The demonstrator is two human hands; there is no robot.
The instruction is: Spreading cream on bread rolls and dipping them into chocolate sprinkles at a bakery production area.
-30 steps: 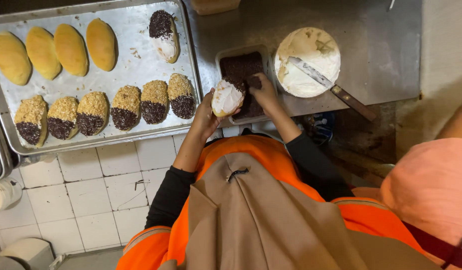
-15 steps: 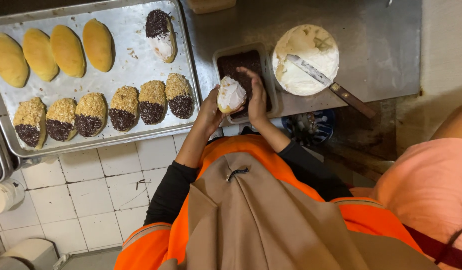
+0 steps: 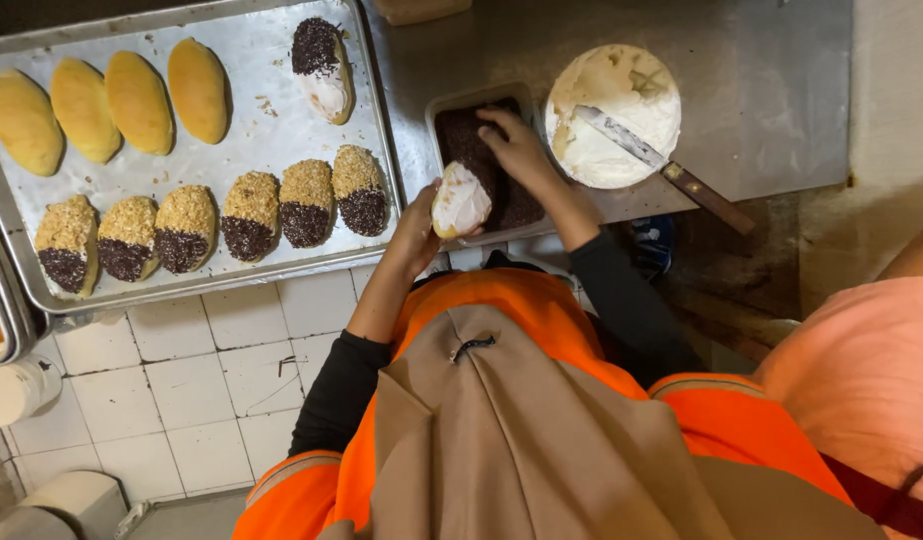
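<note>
Gripping a cream-coated bun in curled fingers, the left hand holds it at the tub edge, the right hand beside it, fingers bunched in dark sprinkles.

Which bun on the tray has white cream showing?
The lone bun at the baking tray's top right: chocolate sprinkles on one end, white cream on the other. The rest are plain or nut-and-sprinkle coated.
</note>
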